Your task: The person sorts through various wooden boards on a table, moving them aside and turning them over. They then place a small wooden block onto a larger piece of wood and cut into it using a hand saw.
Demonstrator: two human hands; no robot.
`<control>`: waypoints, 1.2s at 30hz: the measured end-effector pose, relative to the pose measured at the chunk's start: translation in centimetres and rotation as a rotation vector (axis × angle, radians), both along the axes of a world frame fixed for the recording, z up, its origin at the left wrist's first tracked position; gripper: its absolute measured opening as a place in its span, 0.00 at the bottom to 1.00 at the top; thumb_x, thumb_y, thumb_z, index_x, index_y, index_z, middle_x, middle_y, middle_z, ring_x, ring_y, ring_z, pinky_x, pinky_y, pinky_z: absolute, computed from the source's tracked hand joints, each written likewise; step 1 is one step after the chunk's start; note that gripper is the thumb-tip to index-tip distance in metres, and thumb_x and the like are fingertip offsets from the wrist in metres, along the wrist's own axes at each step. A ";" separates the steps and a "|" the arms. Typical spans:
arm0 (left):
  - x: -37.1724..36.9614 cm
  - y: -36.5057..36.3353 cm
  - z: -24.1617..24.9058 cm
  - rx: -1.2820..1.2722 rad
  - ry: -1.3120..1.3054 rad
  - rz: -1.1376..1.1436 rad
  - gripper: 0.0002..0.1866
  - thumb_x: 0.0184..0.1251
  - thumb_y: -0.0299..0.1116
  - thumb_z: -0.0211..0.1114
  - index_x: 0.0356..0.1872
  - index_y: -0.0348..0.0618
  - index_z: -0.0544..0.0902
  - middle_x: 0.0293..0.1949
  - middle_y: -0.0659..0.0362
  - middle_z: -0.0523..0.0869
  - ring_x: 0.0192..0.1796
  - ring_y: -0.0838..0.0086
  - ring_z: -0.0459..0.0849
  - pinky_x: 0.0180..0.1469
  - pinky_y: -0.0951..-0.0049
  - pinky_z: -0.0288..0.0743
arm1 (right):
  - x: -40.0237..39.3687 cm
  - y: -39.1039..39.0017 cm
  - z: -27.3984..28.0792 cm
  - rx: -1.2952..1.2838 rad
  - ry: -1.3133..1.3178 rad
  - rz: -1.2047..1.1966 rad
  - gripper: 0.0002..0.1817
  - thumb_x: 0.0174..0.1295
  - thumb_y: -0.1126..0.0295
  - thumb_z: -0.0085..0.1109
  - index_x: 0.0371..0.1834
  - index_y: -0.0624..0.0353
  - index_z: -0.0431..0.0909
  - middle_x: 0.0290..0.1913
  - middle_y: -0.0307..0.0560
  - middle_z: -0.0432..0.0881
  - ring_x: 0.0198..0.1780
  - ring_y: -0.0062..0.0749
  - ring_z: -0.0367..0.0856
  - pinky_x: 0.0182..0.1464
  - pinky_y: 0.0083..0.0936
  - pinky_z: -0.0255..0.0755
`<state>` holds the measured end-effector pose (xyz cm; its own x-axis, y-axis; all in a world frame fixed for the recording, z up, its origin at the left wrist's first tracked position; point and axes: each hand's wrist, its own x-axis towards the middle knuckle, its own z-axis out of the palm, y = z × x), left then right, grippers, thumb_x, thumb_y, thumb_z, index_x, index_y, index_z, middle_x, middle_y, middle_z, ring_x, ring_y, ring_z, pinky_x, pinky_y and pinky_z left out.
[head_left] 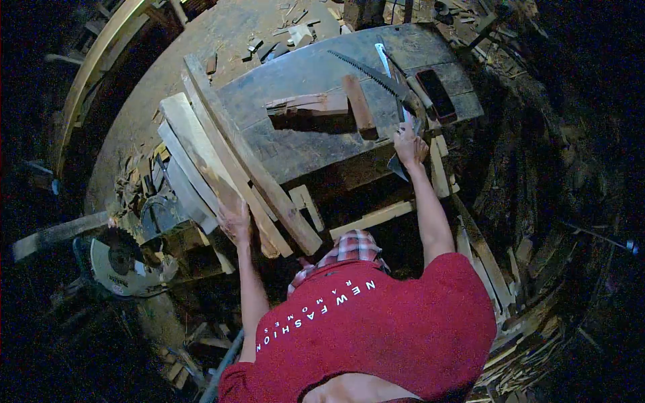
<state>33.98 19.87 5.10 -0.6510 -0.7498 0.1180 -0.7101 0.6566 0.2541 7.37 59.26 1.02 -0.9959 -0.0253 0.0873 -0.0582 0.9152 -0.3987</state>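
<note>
My left hand (234, 221) is at the near end of a pale wooden plank (201, 144), its fingers round the plank's end; a greyish board (185, 178) lies just left of it. A longer beam (252, 158) runs alongside on the right. Over the front edge of the dark workbench (269, 144), my right hand (410, 145) is closed on a metallic object that I cannot make out. Beyond that hand lie a handsaw (369, 70) with a toothed blade and a narrow metal strip (384, 59). A dark rectangular case or phone (436, 94) is to their right.
A wood block (309, 104) and a reddish-brown wooden piece (359, 107) lie on the bench. At the left stands a circular power saw (124, 265). Offcuts (295, 37) litter the floor behind, and scrap wood is piled at the lower right.
</note>
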 end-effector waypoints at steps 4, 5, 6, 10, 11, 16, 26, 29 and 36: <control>0.7 -0.2 -0.7 -0.038 -0.056 -0.008 0.41 0.51 0.50 0.63 0.62 0.36 0.57 0.58 0.42 0.65 0.59 0.49 0.63 0.61 0.55 0.55 | 1.6 -0.7 1.2 -0.162 0.063 -0.032 0.22 0.51 0.62 0.55 0.51 0.50 0.68 0.32 0.57 0.80 0.34 0.49 0.78 0.35 0.43 0.68; 0.6 -0.4 -0.8 -0.057 -0.034 -0.049 0.41 0.52 0.50 0.63 0.62 0.36 0.57 0.58 0.42 0.65 0.59 0.49 0.63 0.61 0.55 0.55 | 0.4 0.6 -1.8 -0.401 0.125 -0.073 0.21 0.50 0.65 0.55 0.49 0.56 0.69 0.33 0.56 0.79 0.35 0.46 0.78 0.36 0.41 0.68; 0.4 -0.5 -0.6 -0.061 -0.031 -0.047 0.41 0.52 0.50 0.63 0.62 0.36 0.57 0.58 0.42 0.65 0.59 0.49 0.63 0.61 0.55 0.55 | -0.6 1.8 -4.9 -0.644 0.190 -0.116 0.20 0.50 0.67 0.56 0.47 0.62 0.69 0.34 0.55 0.79 0.36 0.43 0.79 0.38 0.39 0.69; 0.8 -0.4 -0.3 0.002 0.000 -0.053 0.42 0.50 0.51 0.63 0.62 0.36 0.58 0.58 0.43 0.66 0.58 0.48 0.64 0.60 0.55 0.55 | -2.5 4.4 -4.8 -0.221 0.077 -0.297 0.28 0.48 0.59 0.57 0.48 0.69 0.68 0.42 0.63 0.77 0.47 0.52 0.74 0.48 0.40 0.66; 0.7 -0.4 -0.4 0.003 0.015 -0.042 0.42 0.50 0.51 0.64 0.62 0.36 0.58 0.57 0.43 0.67 0.58 0.48 0.64 0.60 0.55 0.56 | -2.6 4.2 -3.9 -0.223 0.085 -0.299 0.28 0.48 0.59 0.57 0.48 0.69 0.68 0.42 0.63 0.77 0.47 0.52 0.74 0.48 0.40 0.66; 1.4 -1.5 -2.9 0.054 0.131 -0.066 0.41 0.50 0.49 0.64 0.61 0.37 0.59 0.55 0.44 0.68 0.57 0.50 0.65 0.58 0.54 0.58 | -1.8 2.0 2.1 -0.112 -0.417 -0.326 0.33 0.46 0.52 0.55 0.48 0.71 0.68 0.46 0.66 0.74 0.50 0.56 0.72 0.50 0.42 0.65; 0.4 0.6 0.8 0.067 -0.027 0.036 0.45 0.45 0.48 0.66 0.63 0.41 0.56 0.57 0.46 0.67 0.60 0.55 0.62 0.59 0.53 0.53 | -3.1 6.5 -12.0 -0.481 -0.367 -0.321 0.29 0.52 0.51 0.50 0.38 0.75 0.68 0.34 0.59 0.77 0.39 0.46 0.75 0.43 0.36 0.66; 0.5 0.3 0.0 0.042 0.031 0.010 0.45 0.45 0.47 0.67 0.64 0.41 0.55 0.58 0.47 0.66 0.61 0.56 0.61 0.59 0.52 0.52 | -3.1 6.6 -10.7 -0.586 -0.333 -0.348 0.25 0.53 0.53 0.50 0.35 0.71 0.68 0.31 0.55 0.75 0.35 0.43 0.73 0.38 0.34 0.66; 0.5 0.3 0.1 0.078 0.066 -0.010 0.46 0.44 0.46 0.68 0.64 0.38 0.54 0.59 0.49 0.65 0.62 0.60 0.60 0.59 0.55 0.52 | -0.3 8.2 -8.9 -0.946 -0.289 -0.427 0.11 0.53 0.61 0.50 0.25 0.58 0.68 0.20 0.42 0.69 0.20 0.30 0.68 0.22 0.27 0.66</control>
